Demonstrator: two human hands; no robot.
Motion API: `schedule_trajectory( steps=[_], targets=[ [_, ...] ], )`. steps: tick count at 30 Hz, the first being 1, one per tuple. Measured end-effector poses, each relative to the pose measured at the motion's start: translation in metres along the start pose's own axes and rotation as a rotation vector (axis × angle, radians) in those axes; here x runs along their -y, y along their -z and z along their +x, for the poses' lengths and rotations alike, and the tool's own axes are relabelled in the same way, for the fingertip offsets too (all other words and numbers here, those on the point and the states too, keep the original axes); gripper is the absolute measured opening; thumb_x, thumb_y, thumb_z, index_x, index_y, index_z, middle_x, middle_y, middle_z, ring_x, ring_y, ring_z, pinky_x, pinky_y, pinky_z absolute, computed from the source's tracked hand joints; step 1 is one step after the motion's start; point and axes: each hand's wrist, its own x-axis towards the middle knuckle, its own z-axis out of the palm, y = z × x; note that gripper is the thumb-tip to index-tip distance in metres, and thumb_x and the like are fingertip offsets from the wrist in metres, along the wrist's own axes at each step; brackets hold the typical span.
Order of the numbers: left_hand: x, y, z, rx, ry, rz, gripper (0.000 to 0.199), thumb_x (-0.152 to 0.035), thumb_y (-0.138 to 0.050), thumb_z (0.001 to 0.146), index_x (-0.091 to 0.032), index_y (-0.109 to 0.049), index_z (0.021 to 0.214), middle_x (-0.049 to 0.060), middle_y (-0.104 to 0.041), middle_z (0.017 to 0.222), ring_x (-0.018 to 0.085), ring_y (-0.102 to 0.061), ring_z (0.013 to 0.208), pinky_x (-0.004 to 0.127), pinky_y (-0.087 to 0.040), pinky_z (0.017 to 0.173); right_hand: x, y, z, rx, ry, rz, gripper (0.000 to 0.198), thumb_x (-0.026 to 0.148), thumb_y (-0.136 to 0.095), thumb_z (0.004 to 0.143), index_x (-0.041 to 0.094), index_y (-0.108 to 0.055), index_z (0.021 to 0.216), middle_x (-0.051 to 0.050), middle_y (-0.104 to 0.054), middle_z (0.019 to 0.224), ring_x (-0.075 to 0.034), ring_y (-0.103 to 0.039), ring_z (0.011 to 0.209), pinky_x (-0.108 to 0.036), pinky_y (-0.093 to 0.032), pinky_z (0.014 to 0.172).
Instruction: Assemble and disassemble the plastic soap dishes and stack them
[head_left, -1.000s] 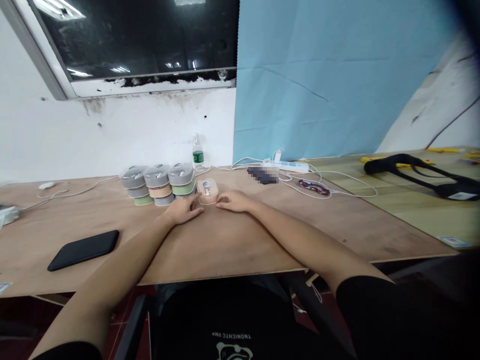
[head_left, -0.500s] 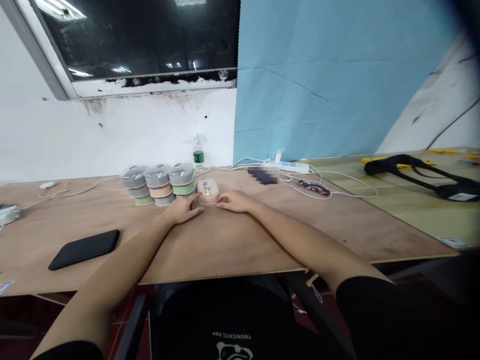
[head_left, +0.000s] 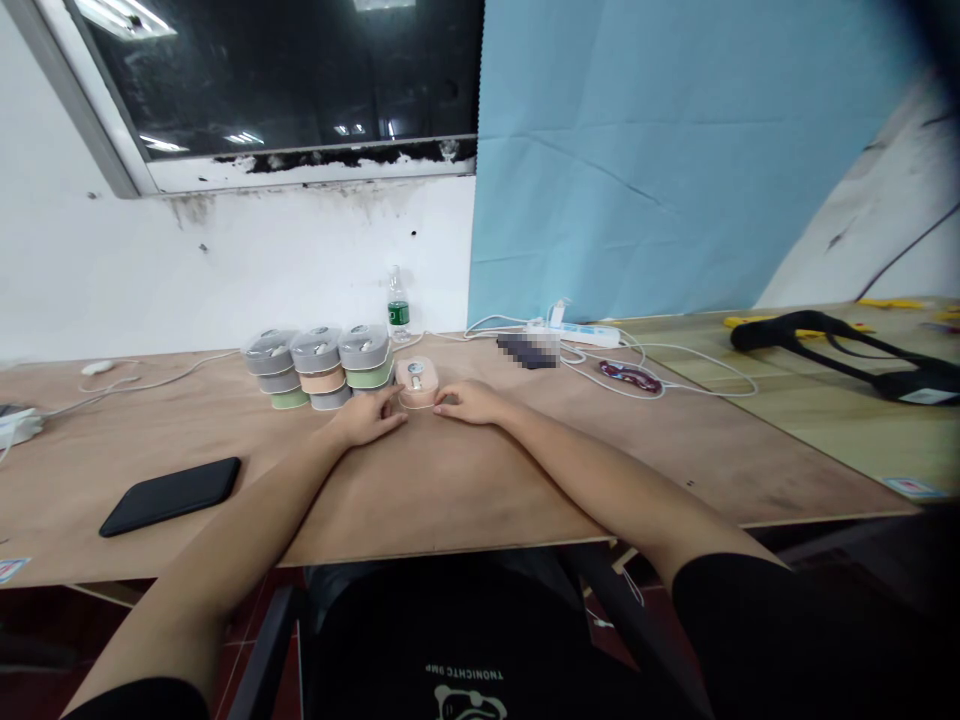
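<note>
The left hand (head_left: 369,418) rests on the table (head_left: 450,490), thumb spread away from the index finger, whose tip reaches the left side of the pink container (head_left: 417,385); whether it presses there I cannot tell. The container stands upright between the two hands, just right of the stacked ones. It looks light and stiff, probably plastic, with smooth walls that may slip a little and a lid that might scratch or crack if squeezed. Low on the two opposite side walls seems the best hold. The right hand (head_left: 471,402) is by its lower right corner, fingers curled close together; I cannot make out whether they pinch anything.

Counted from the left: one black phone-like slab (head_left: 171,496); three stacks of containers, the left stack (head_left: 271,370) and middle stack (head_left: 318,370) three tiers each, the right stack (head_left: 365,350) also three, its lowest partly hidden; one bottle (head_left: 398,312); one pink container; one power strip (head_left: 592,335); one dark red item (head_left: 630,377)
</note>
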Motion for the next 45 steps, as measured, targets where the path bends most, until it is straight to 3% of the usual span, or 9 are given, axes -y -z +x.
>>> schedule_trajectory(
  steps=[45],
  targets=[
    [0.0011, -0.0006, 0.0003, -0.004, -0.007, -0.017, 0.063, -0.050, -0.049, 0.086, -0.018, -0.041, 0.139, 0.002, -0.066, 0.076, 0.018, -0.059, 0.068, 0.027, -0.038, 0.058, -0.0021, -0.0021, 0.0006, -0.010, 0.009, -0.005, 0.029, 0.047, -0.060, 0.083, 0.024, -0.070, 0.098, -0.003, -0.070, 0.089, -0.016, -0.060, 0.077, -0.024, -0.036, 0.067]
  ],
)
